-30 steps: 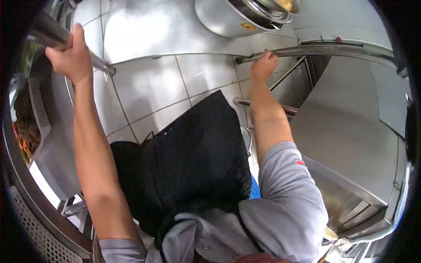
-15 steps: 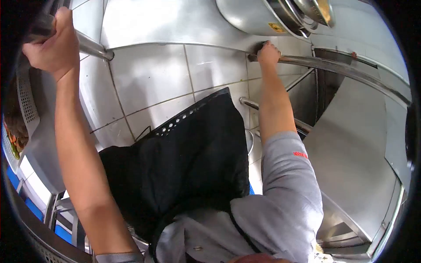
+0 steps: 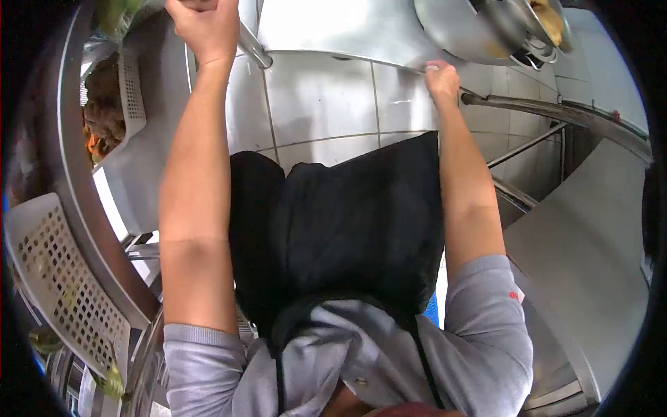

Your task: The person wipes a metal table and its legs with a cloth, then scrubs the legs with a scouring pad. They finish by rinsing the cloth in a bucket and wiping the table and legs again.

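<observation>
At the upper left, my left hand (image 3: 208, 33) is closed beside a steel table leg (image 3: 255, 47); what its fingers hold is cut off by the top of the view. My right hand (image 3: 443, 80) is closed at the front edge of a steel table (image 3: 333, 28), and anything within the fingers is too small to tell. Close to its right stand metal bowls (image 3: 451, 31) on the table. Both arms reach forward over a black apron (image 3: 354, 222).
White perforated baskets (image 3: 69, 285) are at the left, one with brown food (image 3: 104, 104) beside it. A metal rail (image 3: 542, 105) and a steel surface (image 3: 583, 229) lie at the right. White floor tiles (image 3: 319, 104) show below the table edge.
The view has shifted left, showing more of the baskets. My left hand has moved nearer the steel table, and my right hand has moved left relative to the rail. Both remain closed.
</observation>
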Demonstrator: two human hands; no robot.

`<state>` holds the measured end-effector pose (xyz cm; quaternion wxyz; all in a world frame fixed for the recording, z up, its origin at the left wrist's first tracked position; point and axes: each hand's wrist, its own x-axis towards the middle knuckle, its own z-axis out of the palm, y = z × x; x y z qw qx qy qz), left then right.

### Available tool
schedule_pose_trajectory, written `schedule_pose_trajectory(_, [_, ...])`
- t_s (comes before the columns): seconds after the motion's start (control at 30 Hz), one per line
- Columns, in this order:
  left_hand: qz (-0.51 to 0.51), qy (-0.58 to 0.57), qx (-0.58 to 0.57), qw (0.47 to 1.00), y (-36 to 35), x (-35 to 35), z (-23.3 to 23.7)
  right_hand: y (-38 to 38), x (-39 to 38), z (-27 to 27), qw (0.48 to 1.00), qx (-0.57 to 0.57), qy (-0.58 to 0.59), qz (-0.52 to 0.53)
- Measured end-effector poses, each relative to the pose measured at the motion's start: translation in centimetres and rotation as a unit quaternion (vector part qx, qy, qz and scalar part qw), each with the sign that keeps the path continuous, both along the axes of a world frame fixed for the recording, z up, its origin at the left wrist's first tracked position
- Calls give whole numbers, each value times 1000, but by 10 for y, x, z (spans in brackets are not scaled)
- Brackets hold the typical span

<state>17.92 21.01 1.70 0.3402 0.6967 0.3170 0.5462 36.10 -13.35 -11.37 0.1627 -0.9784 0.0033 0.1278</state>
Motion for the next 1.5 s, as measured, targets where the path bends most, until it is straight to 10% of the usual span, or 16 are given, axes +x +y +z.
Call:
schedule_pose_trajectory(0.2, [-143,1,-83,986,13,-15,-11,-27,13,-31,946,246,128,-169])
schedule_pose_trajectory(0.33, [-123,-54,1,991,14,-20,15,-53,-4,2,845,381,-21,-375])
schedule_pose_trajectory(0.47, [-48,-43,102,993,19,-12,71,-68,-2,73,742,260,-94,-610])
schedule_pose_trajectory(0.63, [16,-15,148,989,22,1,105,-125,46,71,849,279,-201,-401])
schedule_pose_trajectory(0.8, [20,0,137,990,27,2,99,-202,115,3,784,510,-195,-296])
schedule_pose_trajectory(1.07, [20,-4,114,993,31,0,101,-118,43,101,777,379,-195,-463])
schedule_pose_trajectory(1.5, [11,-18,148,989,67,-8,111,-90,23,105,633,439,-275,-576])
